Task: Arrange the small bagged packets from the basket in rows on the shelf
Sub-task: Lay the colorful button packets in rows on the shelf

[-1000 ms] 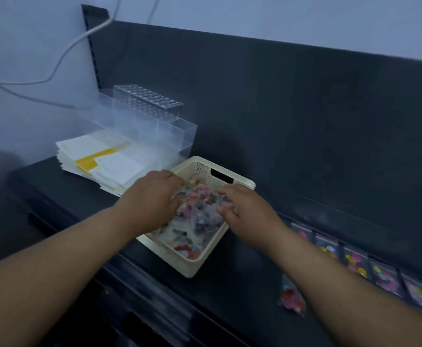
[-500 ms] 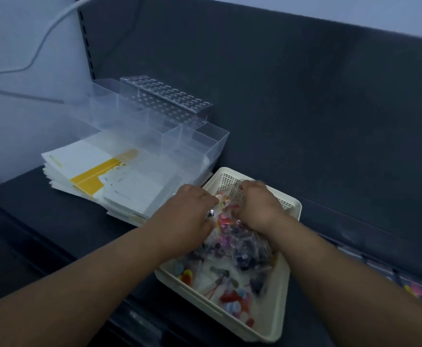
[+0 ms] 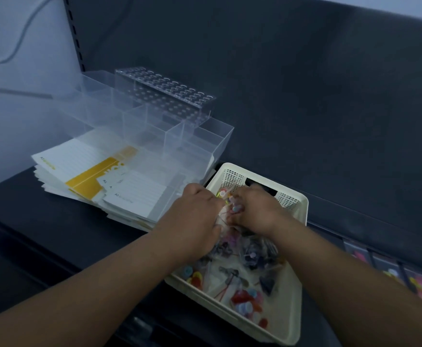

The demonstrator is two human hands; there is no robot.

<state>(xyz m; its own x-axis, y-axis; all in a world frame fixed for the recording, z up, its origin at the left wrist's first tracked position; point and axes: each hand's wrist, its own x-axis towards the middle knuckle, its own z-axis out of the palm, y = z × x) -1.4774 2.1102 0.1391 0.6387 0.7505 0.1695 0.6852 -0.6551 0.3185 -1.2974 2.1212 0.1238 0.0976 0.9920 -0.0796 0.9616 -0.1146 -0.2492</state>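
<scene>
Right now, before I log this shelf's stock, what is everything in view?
basket: one, cream, on the shelf, centre-right
loose packets: many, clear with coloured pieces, in the basket
shelved packets: several, same kind, rowed at far right
shelf: one, dark, beneath everything
organiser: one, clear acrylic, on the paper pads
paper pads: one stack, white and yellow, left of basket
cable: one, white, wall at upper left
left hand: one, over the basket, gripping loose packets
right hand: one, over the basket, pinching loose packets

Dark back panel (image 3: 280,96) (wall (image 3: 17,116) perhaps white)
</scene>
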